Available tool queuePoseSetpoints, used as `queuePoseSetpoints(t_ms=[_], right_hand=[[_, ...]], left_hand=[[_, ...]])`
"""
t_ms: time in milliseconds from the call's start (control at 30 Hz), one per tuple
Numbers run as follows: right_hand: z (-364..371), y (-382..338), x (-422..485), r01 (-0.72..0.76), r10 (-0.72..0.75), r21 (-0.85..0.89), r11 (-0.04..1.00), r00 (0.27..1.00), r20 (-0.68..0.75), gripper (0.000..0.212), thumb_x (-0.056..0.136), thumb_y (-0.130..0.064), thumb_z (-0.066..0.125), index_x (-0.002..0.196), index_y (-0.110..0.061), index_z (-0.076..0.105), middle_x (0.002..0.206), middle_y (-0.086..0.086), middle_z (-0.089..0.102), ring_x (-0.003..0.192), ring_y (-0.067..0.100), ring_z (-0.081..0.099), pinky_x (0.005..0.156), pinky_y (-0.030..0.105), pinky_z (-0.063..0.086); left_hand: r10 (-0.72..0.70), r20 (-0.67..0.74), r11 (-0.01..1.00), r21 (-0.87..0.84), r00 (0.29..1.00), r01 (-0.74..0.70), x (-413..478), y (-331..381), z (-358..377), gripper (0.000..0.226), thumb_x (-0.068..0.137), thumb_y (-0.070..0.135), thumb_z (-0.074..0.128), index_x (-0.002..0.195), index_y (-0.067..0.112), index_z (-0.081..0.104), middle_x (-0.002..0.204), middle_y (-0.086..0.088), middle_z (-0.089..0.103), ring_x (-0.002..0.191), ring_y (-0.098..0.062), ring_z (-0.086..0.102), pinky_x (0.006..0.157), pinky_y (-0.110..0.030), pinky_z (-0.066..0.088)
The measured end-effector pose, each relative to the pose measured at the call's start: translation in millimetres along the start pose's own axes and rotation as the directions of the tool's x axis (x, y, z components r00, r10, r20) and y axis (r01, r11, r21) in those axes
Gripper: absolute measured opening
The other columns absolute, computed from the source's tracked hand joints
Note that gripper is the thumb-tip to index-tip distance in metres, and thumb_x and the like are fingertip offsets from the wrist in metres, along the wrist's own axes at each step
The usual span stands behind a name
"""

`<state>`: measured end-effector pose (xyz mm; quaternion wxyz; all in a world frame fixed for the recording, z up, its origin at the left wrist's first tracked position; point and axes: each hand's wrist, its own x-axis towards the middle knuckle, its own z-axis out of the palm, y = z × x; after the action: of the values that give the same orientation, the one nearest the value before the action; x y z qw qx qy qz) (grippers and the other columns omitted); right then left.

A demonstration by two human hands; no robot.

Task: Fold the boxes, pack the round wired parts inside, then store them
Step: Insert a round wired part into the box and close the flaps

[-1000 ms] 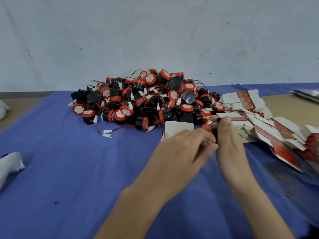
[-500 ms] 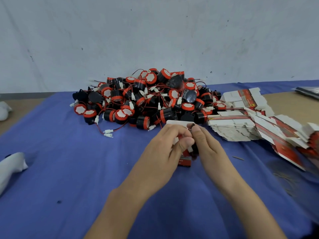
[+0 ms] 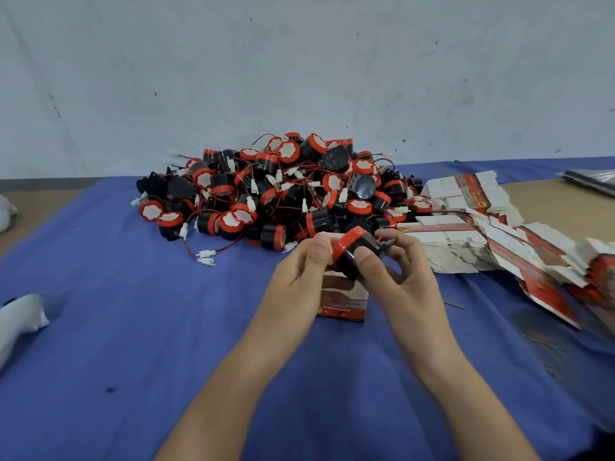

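Observation:
A small folded box [image 3: 344, 302], white and red, stands on the blue cloth in front of me. Just above its open top both hands hold one round black part with a red rim [image 3: 352, 252], tilted. My right hand [image 3: 399, 277] grips the black body with thumb and fingers. My left hand [image 3: 299, 277] pinches the red-rimmed end and partly hides the box. A large heap of the same wired round parts [image 3: 283, 194] lies behind. Flat unfolded boxes [image 3: 466, 241] are stacked to the right.
The blue cloth [image 3: 133, 327] covers the table, whose bare brown top [image 3: 549, 207] shows at the far right. A white cloth-like object [image 3: 20, 317] lies at the left edge. A grey wall stands close behind the heap.
Both hands moved from the flat-box stack toward me. The round part came up above the folded box, which now stands on the cloth below the hands.

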<state>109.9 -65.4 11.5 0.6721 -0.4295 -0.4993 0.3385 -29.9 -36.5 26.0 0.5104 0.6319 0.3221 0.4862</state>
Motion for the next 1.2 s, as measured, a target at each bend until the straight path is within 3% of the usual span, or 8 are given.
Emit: queuePoseSetpoints(t_ms=[67,167,267,467,667,900,1067,1200], right_hand=[[2.9,-0.3,-0.8,0.018,-0.018,-0.005,1.0,1.0,-0.002,0.039,0.081,-0.045,0.071,0.116,-0.032,0.058,0.107,-0.02,0.07,0.103,0.007,0.069,0.082,0.019,0.055],[6.6,0.5,-1.0,0.025,-0.026,0.013,1.0,0.999,0.022,0.043,0.08,-0.046,0.071,0.119,-0.035,0.057,0.118,-0.019,0.067,0.115,0.012,0.066,0.091,0.025,0.056],[8.6,-0.2,-1.1,0.023,-0.025,0.054,0.998,0.999,0.039,0.045,0.078,-0.04,0.072,0.12,-0.034,0.056,0.118,-0.021,0.068,0.116,0.013,0.067,0.085,0.02,0.056],[7.4,-3.6,-2.1,0.007,-0.013,0.107,0.994,0.998,0.059,0.049,0.078,-0.031,0.074,0.122,-0.028,0.053,0.104,-0.02,0.072,0.099,0.013,0.073,0.074,0.014,0.054],[5.0,-3.5,-0.8,0.021,-0.025,0.093,0.995,0.999,0.041,0.054,0.075,-0.036,0.075,0.126,-0.034,0.057,0.113,-0.022,0.069,0.105,0.003,0.07,0.079,0.011,0.053],[1.7,0.0,2.7,0.027,-0.03,0.093,0.995,0.999,0.028,0.054,0.075,-0.037,0.078,0.126,-0.032,0.062,0.125,-0.015,0.069,0.113,0.009,0.069,0.093,0.017,0.053],[0.9,4.7,4.6,0.029,-0.032,0.122,0.992,0.999,0.022,0.052,0.076,-0.031,0.08,0.125,-0.033,0.064,0.122,-0.011,0.071,0.115,0.014,0.069,0.09,0.019,0.054],[0.0,6.0,5.9,0.017,-0.02,0.142,0.99,1.0,0.019,0.047,0.074,-0.031,0.085,0.116,-0.04,0.068,0.116,-0.02,0.072,0.113,0.012,0.069,0.085,0.016,0.053]], left_hand=[[-0.001,-0.058,1.0,-0.008,0.998,0.001,1.0,0.0,1.8,0.038,0.107,0.039,0.036,0.096,0.038,0.072,0.096,0.001,0.076,0.093,-0.017,0.074,0.086,-0.039,0.058],[-0.014,-0.095,1.0,-0.017,0.995,0.013,1.1,-2.4,2.5,0.027,0.106,0.018,0.041,0.109,0.027,0.067,0.093,-0.001,0.076,0.086,-0.014,0.074,0.074,-0.025,0.059],[-0.02,-0.13,1.0,-0.003,0.991,0.02,0.0,-4.2,3.3,0.025,0.102,0.011,0.046,0.111,0.026,0.064,0.094,0.0,0.076,0.087,-0.01,0.073,0.073,-0.016,0.056],[-0.019,-0.135,1.0,0.021,0.991,0.022,0.7,-4.6,5.6,0.027,0.104,0.019,0.042,0.117,0.033,0.062,0.099,0.012,0.074,0.094,-0.004,0.069,0.081,-0.026,0.056],[0.023,-0.067,0.998,0.052,0.998,-0.019,-2.3,-1.4,6.8,0.026,0.104,0.024,0.043,0.113,0.037,0.064,0.104,0.007,0.073,0.098,-0.01,0.068,0.084,-0.029,0.056],[0.043,0.014,0.999,0.027,0.999,-0.043,-4.0,-0.5,7.6,0.02,0.104,0.03,0.049,0.116,0.04,0.061,0.112,0.016,0.07,0.107,-0.002,0.066,0.085,-0.014,0.051],[0.046,0.026,0.998,0.045,0.999,-0.047,-5.9,-1.5,8.4,0.02,0.104,0.033,0.048,0.112,0.048,0.059,0.111,0.014,0.07,0.106,0.003,0.065,0.082,-0.006,0.046],[0.023,0.043,0.999,0.041,0.999,-0.025,-4.1,-2.4,5.3,0.019,0.102,0.038,0.05,0.114,0.049,0.058,0.117,0.015,0.068,0.107,0.005,0.063,0.083,-0.007,0.047]])
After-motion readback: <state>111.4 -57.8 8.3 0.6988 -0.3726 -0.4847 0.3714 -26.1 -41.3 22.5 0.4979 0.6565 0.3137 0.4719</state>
